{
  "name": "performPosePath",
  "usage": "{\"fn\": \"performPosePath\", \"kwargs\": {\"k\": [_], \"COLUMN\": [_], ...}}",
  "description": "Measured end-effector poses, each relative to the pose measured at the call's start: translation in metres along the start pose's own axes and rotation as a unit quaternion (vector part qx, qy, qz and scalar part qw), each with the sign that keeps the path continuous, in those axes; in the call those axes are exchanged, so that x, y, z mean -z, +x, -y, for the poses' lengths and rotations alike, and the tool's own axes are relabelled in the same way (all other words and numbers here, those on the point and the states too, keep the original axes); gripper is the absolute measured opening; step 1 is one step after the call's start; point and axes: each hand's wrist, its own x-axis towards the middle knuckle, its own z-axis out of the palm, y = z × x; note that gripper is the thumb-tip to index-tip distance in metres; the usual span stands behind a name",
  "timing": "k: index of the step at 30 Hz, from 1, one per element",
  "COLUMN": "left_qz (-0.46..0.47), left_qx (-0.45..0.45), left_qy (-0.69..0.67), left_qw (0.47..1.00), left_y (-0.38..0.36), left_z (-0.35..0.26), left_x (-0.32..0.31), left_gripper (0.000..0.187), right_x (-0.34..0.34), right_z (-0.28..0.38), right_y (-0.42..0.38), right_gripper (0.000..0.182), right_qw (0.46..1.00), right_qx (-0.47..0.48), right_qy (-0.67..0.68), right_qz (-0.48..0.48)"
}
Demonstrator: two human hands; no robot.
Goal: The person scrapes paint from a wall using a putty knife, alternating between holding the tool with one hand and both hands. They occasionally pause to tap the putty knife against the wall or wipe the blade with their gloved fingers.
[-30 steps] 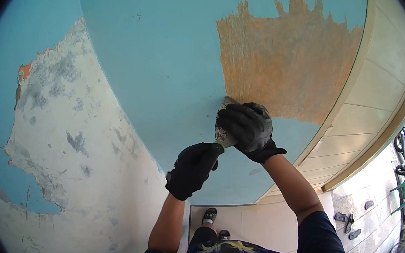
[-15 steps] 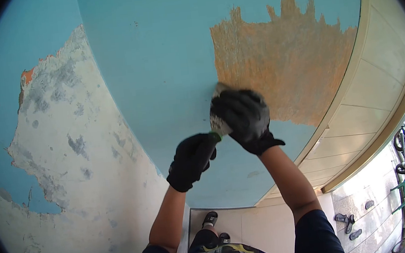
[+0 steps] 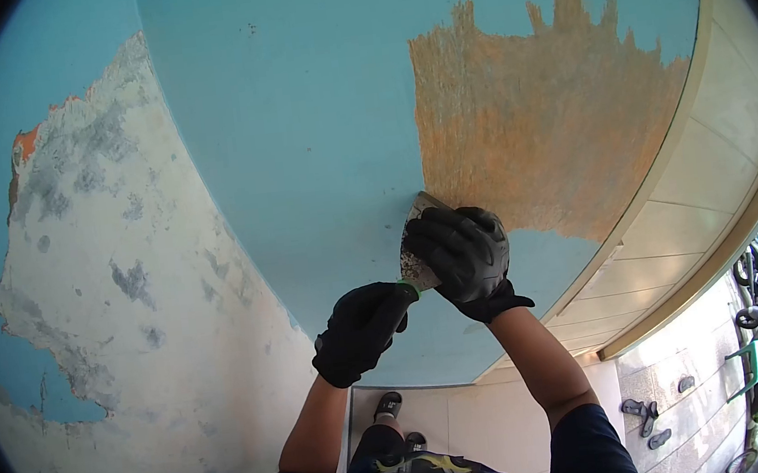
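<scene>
A paint scraper (image 3: 418, 269) with a wide, paint-flecked blade and a bit of green at its handle lies against the blue wall (image 3: 310, 105). My left hand (image 3: 363, 330), in a black glove, is closed round its handle. Over the blade lies my right hand (image 3: 462, 255), gloved too, its fingers bent across the metal and pressing it to the wall. The blade's top edge touches the lower left corner of a bare brown patch (image 3: 542, 118), where the blue paint is off. The patch has a ragged upper edge.
To the left, an adjoining wall shows a large whitish area (image 3: 169, 351) with peeling blue edges. Cream tiles (image 3: 664, 225) frame the right side. Below are my feet on the floor tiles (image 3: 491, 419). Sandals (image 3: 640, 412), a green chair (image 3: 751, 368) and motorbikes stand outside.
Both hands and the scraper have moved down the wall, along the left edge of the brown patch. The view has shifted slightly. Both hands keep their hold.
</scene>
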Motion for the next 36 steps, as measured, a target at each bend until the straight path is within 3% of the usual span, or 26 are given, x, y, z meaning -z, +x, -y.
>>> {"fn": "performPosePath", "kwargs": {"k": [5, 7, 8, 9, 11, 13, 15, 19, 20, 24, 27, 32, 36], "left_qz": [-0.026, -0.005, -0.002, -0.008, 0.008, -0.009, 0.030, 0.013, 0.023, 0.020, -0.003, 0.036, 0.019], "left_qx": [-0.072, -0.052, -0.042, 0.025, -0.008, 0.012, -0.063, 0.016, -0.026, 0.009, 0.056, 0.024, -0.027], "left_qy": [-0.025, -0.018, -0.028, -0.061, -0.016, -0.048, -0.063, -0.066, -0.016, -0.079, -0.036, -0.022, 0.035], "left_qw": [0.997, 0.999, 0.999, 0.998, 1.000, 0.999, 0.996, 0.998, 0.999, 0.997, 0.998, 0.999, 0.999], "left_y": [0.014, 0.011, 0.012, 0.004, 0.005, 0.007, 0.011, -0.001, 0.003, 0.008, -0.001, 0.003, 0.009], "left_z": [-0.036, -0.053, -0.032, -0.021, 0.004, -0.017, -0.032, 0.009, 0.015, -0.017, 0.005, 0.006, 0.006], "left_x": [0.000, 0.000, 0.001, -0.002, -0.002, -0.006, 0.001, -0.001, 0.002, 0.003, 0.000, 0.005, 0.004], "left_gripper": [0.019, 0.019, 0.020, 0.020, 0.021, 0.021, 0.020, 0.015, 0.015, 0.019, 0.021, 0.021, 0.019], "right_x": [0.022, 0.029, 0.027, 0.020, 0.009, 0.017, 0.023, 0.009, 0.006, 0.017, 0.008, 0.007, 0.003], "right_z": [-0.012, -0.008, -0.005, -0.001, -0.002, -0.004, -0.002, 0.012, 0.007, 0.002, 0.013, 0.010, 0.005], "right_y": [0.054, 0.056, 0.044, 0.023, 0.008, 0.022, 0.032, 0.000, 0.001, 0.025, -0.002, -0.003, 0.005], "right_gripper": [0.026, 0.027, 0.028, 0.028, 0.029, 0.028, 0.028, 0.029, 0.029, 0.028, 0.029, 0.031, 0.029], "right_qw": [0.996, 0.997, 0.999, 0.999, 0.999, 0.999, 0.999, 0.998, 0.998, 0.999, 0.997, 0.995, 0.998], "right_qx": [-0.006, -0.018, -0.024, -0.032, -0.046, -0.023, -0.029, -0.066, -0.060, -0.045, -0.073, -0.074, -0.060], "right_qy": [-0.014, -0.012, -0.015, -0.019, -0.005, -0.014, -0.011, 0.008, -0.001, 0.025, 0.022, 0.033, 0.019], "right_qz": [-0.086, -0.068, -0.037, -0.008, -0.011, -0.023, -0.014, -0.016, -0.017, -0.011, 0.019, 0.051, -0.001]}}
